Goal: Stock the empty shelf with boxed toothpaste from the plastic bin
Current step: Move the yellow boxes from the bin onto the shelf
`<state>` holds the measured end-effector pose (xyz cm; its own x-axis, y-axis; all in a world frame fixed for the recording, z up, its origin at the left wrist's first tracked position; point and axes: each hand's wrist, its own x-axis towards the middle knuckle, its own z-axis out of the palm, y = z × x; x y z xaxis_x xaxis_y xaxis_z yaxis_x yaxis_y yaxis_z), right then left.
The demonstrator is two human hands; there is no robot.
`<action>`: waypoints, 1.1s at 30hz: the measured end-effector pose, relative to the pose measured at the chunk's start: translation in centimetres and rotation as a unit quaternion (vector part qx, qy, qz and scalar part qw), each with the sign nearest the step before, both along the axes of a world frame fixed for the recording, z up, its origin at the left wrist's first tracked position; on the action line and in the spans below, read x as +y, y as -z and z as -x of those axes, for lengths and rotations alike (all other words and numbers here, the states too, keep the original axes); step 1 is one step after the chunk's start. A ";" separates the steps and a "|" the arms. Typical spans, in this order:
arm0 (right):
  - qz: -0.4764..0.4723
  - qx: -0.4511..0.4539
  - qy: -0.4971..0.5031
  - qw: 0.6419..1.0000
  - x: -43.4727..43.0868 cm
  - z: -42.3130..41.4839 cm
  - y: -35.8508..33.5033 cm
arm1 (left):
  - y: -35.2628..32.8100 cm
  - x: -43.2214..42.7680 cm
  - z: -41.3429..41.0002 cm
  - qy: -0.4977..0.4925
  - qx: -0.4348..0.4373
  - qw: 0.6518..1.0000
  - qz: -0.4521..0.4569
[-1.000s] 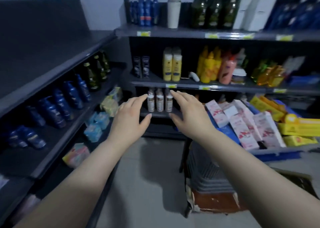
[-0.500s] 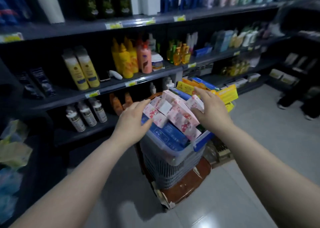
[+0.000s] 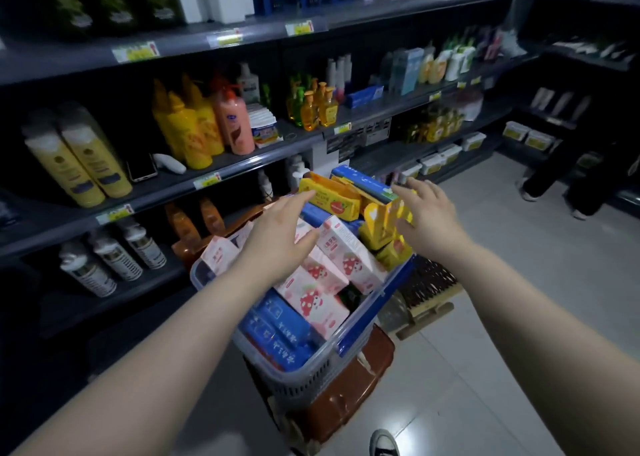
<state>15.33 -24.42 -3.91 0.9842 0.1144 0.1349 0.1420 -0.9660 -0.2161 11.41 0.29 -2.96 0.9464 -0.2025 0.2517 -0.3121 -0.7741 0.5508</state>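
A grey plastic bin (image 3: 304, 383) with a blue handle stands in front of me, heaped with boxed toothpaste. Pink strawberry boxes (image 3: 343, 258) fill its middle, blue boxes (image 3: 277, 331) lie at the near side, and yellow boxes (image 3: 329, 194) are piled at the far end. My left hand (image 3: 277, 234) hovers flat over the pink boxes with its fingers spread. My right hand (image 3: 420, 213) reaches over the far yellow boxes (image 3: 381, 227), fingers straight and touching them. Neither hand holds a box.
Dark shelving (image 3: 242, 165) runs along the left, stocked with yellow bottles (image 3: 187, 126), a pink pump bottle (image 3: 233, 123) and white bottles (image 3: 110, 258). The bin rests on a brown stool (image 3: 349, 383). A person's legs (image 3: 550, 178) stand at the far right. Pale tiled floor (image 3: 519, 282) lies to the right.
My view has swung right from the corner shelves to the bin. Both hands have moved farther over the bin, the right one from the pink boxes to the yellow ones.
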 end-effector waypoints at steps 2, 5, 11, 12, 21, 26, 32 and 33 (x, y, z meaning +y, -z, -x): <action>0.040 0.026 -0.053 0.997 -0.8 -1.8 0.0 | 0.1 -1.0 -1.3 -0.008 0.007 1.000 0.015; 0.047 0.025 -0.134 0.990 -1.8 -4.0 0.0 | 0.4 -2.1 -3.0 -0.038 0.022 0.999 0.020; -0.085 0.057 -0.196 0.975 -4.1 -5.4 -3.0 | -0.5 -4.4 -5.2 -0.054 0.031 0.996 0.058; -0.146 0.084 -0.183 0.968 -4.5 -5.6 -4.1 | -0.8 -5.0 -5.4 -0.049 0.031 0.995 0.085; -0.525 0.142 -0.001 0.839 -0.5 -8.5 -8.0 | -1.7 -10.9 -3.5 -0.059 0.127 0.971 0.195; -0.568 0.190 -0.074 0.797 3.6 -9.0 -7.4 | -0.4 -10.4 -3.5 -0.183 -0.015 0.967 0.175; -0.093 0.037 -0.175 0.979 3.5 -11.5 -3.3 | -0.3 -3.9 -3.4 -0.307 -0.003 0.909 0.283; -0.014 0.044 -0.183 0.982 3.5 -11.8 -2.1 | -0.5 -3.1 -3.4 -0.306 -0.003 0.900 0.309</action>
